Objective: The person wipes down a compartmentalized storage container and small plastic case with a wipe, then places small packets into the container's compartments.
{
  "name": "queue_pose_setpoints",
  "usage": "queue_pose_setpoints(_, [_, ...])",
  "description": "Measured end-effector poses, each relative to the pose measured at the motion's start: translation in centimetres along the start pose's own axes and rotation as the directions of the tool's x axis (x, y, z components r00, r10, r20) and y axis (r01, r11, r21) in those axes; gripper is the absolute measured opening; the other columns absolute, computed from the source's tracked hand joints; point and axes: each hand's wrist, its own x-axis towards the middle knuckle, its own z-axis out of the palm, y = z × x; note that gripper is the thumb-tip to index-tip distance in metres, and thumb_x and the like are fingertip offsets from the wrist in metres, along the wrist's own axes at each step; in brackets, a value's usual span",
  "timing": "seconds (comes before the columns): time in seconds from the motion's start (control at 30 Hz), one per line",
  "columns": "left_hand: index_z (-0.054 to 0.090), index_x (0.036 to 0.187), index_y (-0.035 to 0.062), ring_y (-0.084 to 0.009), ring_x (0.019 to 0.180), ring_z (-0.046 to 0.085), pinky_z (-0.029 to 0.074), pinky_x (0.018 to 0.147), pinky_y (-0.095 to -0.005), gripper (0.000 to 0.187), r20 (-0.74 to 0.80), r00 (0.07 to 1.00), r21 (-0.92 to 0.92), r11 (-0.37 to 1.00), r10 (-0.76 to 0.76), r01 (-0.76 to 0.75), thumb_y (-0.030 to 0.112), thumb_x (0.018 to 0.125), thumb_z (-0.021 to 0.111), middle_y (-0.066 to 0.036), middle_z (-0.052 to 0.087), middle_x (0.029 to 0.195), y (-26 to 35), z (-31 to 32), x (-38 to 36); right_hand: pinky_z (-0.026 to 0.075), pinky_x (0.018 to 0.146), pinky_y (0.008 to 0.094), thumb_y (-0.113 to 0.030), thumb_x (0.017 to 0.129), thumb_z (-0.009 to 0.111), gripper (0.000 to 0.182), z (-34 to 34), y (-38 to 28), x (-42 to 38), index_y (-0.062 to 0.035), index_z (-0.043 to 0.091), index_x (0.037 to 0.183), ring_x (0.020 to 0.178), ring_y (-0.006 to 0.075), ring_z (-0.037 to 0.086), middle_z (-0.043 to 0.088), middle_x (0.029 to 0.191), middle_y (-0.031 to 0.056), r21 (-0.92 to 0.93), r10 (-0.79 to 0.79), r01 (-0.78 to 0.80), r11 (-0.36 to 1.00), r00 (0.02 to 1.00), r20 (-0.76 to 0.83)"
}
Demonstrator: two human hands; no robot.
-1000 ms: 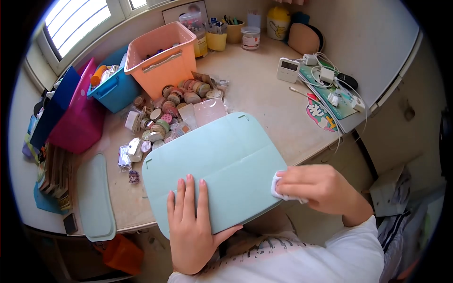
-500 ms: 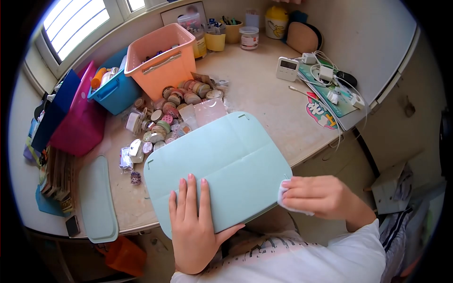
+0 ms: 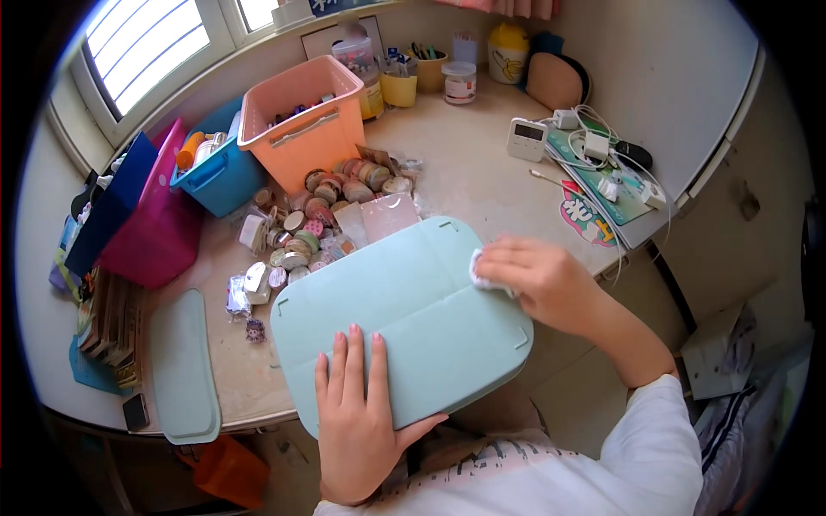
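Observation:
A pale mint-green plastic box (image 3: 404,297), its flat face with corner marks turned up, rests tilted at the desk's front edge, partly over my lap. My left hand (image 3: 361,417) lies flat on its near side, fingers stretched out. Pressed to the right part of that face is a white cloth (image 3: 489,273), bunched under the closed fingers of my right hand (image 3: 538,279). A separate mint-green lid (image 3: 185,365) lies on the desk to the left. Just beyond the box are several rolls of tape (image 3: 323,193) in a loose heap.
Behind the heap stand an orange bin (image 3: 314,142), a blue basket (image 3: 222,176) and a magenta bin (image 3: 155,228). At the right, chargers with tangled cables (image 3: 595,144) lie on a laptop-like slab near a small white clock (image 3: 527,139). A phone (image 3: 135,411) sits at the front left edge.
My right hand has moved the cloth from the box's right corner up and left along its right side. My left hand stays flat on the box. The view has shifted slightly.

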Motion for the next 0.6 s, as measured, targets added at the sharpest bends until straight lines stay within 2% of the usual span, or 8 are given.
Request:
queue_pose_setpoints(0.07, [0.049, 0.151, -0.0069, -0.0474, 0.148, 0.044, 0.032, 0.121, -0.0606, 0.113, -0.014, 1.000, 0.006, 1.000, -0.017, 0.017, 0.064, 0.071, 0.085, -0.031, 0.047, 0.157, -0.2, 0.0, 0.2, 0.061, 0.094, 0.0419, 0.014, 0.070, 0.070, 0.047, -0.4, -0.9, 0.7, -0.0080, 0.076, 0.112, 0.109, 0.0310, 0.073, 0.078, 0.113, 0.0087, 0.007, -0.155, 0.155, 0.988, 0.983, 0.093])
queue_pose_setpoints(0.13, [0.050, 0.148, -0.0101, -0.0500, 0.145, 0.046, 0.034, 0.118, -0.0632, 0.106, -0.003, 1.000, 0.003, 1.000, 0.015, -0.015, 0.063, 0.079, 0.081, -0.036, 0.048, 0.153, -0.2, 0.0, 0.1, 0.061, 0.091, 0.0403, 0.013, 0.070, 0.069, 0.047, 0.4, 0.1, 1.1, -0.0089, 0.076, 0.111, 0.110, 0.0302, 0.072, 0.078, 0.113, 0.0079, -0.002, -0.109, 0.109, 0.994, 0.989, 0.102])
queue_pose_setpoints(0.2, [0.050, 0.148, -0.0102, -0.0499, 0.145, 0.046, 0.034, 0.118, -0.0632, 0.106, -0.003, 1.000, 0.001, 1.000, 0.012, -0.012, 0.064, 0.079, 0.081, -0.035, 0.049, 0.153, -0.1, -0.1, 0.0, 0.060, 0.088, 0.0391, 0.006, 0.076, 0.070, 0.032, 1.6, 2.2, 2.9, -0.0091, 0.074, 0.105, 0.108, 0.0282, 0.072, 0.078, 0.107, 0.0073, -0.079, -0.040, 0.040, 0.996, 0.999, -0.004])
queue_pose_setpoints(0.33, [0.052, 0.147, -0.0104, -0.0496, 0.145, 0.047, 0.035, 0.117, -0.0627, 0.105, -0.023, 1.000, 0.004, 1.000, 0.020, -0.020, 0.065, 0.079, 0.081, -0.035, 0.050, 0.153, -0.3, 0.1, 0.0, 0.059, 0.088, 0.0432, 0.005, 0.078, 0.069, 0.027, 4.1, 2.1, 5.3, -0.0075, 0.075, 0.101, 0.106, 0.0311, 0.072, 0.078, 0.104, 0.0111, -0.015, -0.203, 0.203, 0.979, 0.978, -0.036])
queue_pose_setpoints(0.4, [0.052, 0.146, -0.0104, -0.0497, 0.144, 0.047, 0.035, 0.117, -0.0624, 0.105, -0.030, 0.999, 0.001, 1.000, 0.018, -0.018, 0.065, 0.079, 0.080, -0.035, 0.050, 0.153, -0.2, 0.1, 0.0, 0.058, 0.089, 0.0436, 0.004, 0.078, 0.069, 0.026, 4.3, 3.2, 6.7, -0.0069, 0.075, 0.101, 0.105, 0.0333, 0.072, 0.078, 0.103, 0.0128, 0.060, -0.133, 0.135, 0.989, 0.991, -0.024])
queue_pose_setpoints(0.47, [0.053, 0.146, -0.0105, -0.0497, 0.144, 0.047, 0.036, 0.117, -0.0620, 0.104, -0.036, 0.999, 0.003, 1.000, 0.013, -0.013, 0.065, 0.079, 0.080, -0.035, 0.049, 0.153, -0.2, 0.0, -0.1, 0.059, 0.093, 0.0415, 0.013, 0.073, 0.068, 0.045, 4.5, 4.0, 8.1, -0.0096, 0.079, 0.110, 0.113, 0.0318, 0.072, 0.078, 0.112, 0.0098, -0.061, 0.088, -0.080, 0.995, 0.987, 0.137])
queue_pose_setpoints(0.53, [0.053, 0.146, -0.0095, -0.0490, 0.145, 0.047, 0.035, 0.118, -0.0620, 0.104, -0.046, 0.999, 0.002, 1.000, 0.007, -0.007, 0.064, 0.079, 0.081, -0.033, 0.049, 0.154, -0.2, 0.2, -0.1, 0.059, 0.096, 0.0415, 0.014, 0.072, 0.066, 0.046, 4.3, 3.0, 7.3, -0.0102, 0.080, 0.109, 0.113, 0.0332, 0.072, 0.078, 0.113, 0.0126, -0.062, -0.039, 0.046, 0.997, 0.994, 0.097])
queue_pose_setpoints(0.6, [0.058, 0.143, -0.0061, -0.0484, 0.143, 0.050, 0.035, 0.119, -0.0617, 0.102, -0.100, 0.995, -0.050, 0.999, 0.010, -0.015, 0.066, 0.076, 0.083, -0.029, 0.053, 0.152, -0.6, 0.9, -0.1, 0.058, 0.097, 0.0425, 0.016, 0.071, 0.065, 0.051, 2.7, 0.8, 5.6, -0.0105, 0.080, 0.111, 0.113, 0.0336, 0.072, 0.078, 0.115, 0.0149, 0.203, -0.095, 0.063, 0.977, 0.984, 0.150])
